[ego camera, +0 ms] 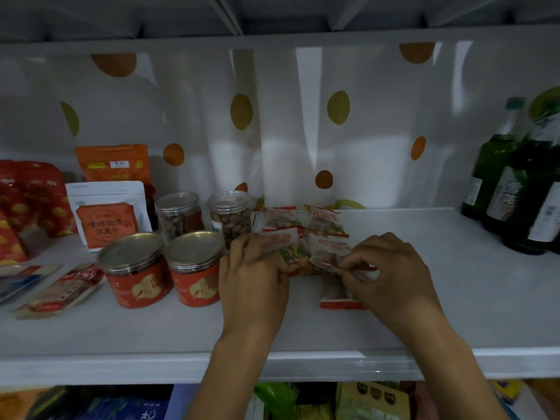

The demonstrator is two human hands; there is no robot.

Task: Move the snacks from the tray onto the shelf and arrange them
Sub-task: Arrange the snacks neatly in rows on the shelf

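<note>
Several small white-and-red snack packets point(303, 225) lie grouped on the white shelf point(454, 283), just right of the jars. My left hand point(253, 277) grips the left front packet point(281, 244) with curled fingers. My right hand point(391, 274) pinches the edge of the right front packet point(328, 250) between thumb and fingers. Another packet point(339, 304) lies flat under my right hand, only its red edge showing. The tray is out of view.
Two red tins point(133, 271) and two clear nut jars point(231, 216) stand left of the packets, with red and orange pouches point(106, 213) further left. Green bottles point(521, 189) stand at the right end. A spotted curtain backs the shelf. More goods sit on the shelf below point(348, 401).
</note>
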